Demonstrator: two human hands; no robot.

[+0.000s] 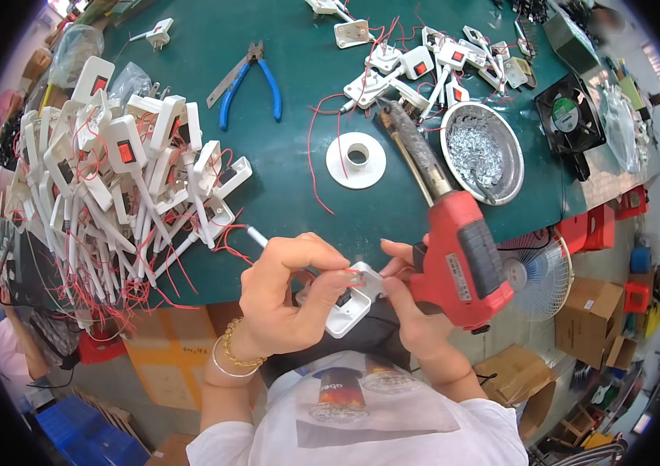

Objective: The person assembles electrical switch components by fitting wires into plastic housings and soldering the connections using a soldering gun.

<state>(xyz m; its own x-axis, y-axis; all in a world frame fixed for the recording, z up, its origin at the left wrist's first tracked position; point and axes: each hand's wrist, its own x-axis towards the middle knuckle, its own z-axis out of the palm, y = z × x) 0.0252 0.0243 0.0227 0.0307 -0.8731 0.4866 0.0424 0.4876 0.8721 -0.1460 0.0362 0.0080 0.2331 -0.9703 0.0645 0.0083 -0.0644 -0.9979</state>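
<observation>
My left hand is closed, thumb and forefinger pinching a thin red wire at a white plastic switch housing. The housing's open side shows, with a white cable end sticking out beyond my left knuckles. My right hand grips the housing's right side between thumb and fingers. A red soldering gun overlaps that hand; its metal barrel points away over the table. I cannot tell whether the right hand also bears the gun's weight.
A big pile of white switch housings with red wires stands at left. Blue-handled pliers, a white spool, a bowl of silvery solder bits and a black fan sit on the green table. More housings lie behind.
</observation>
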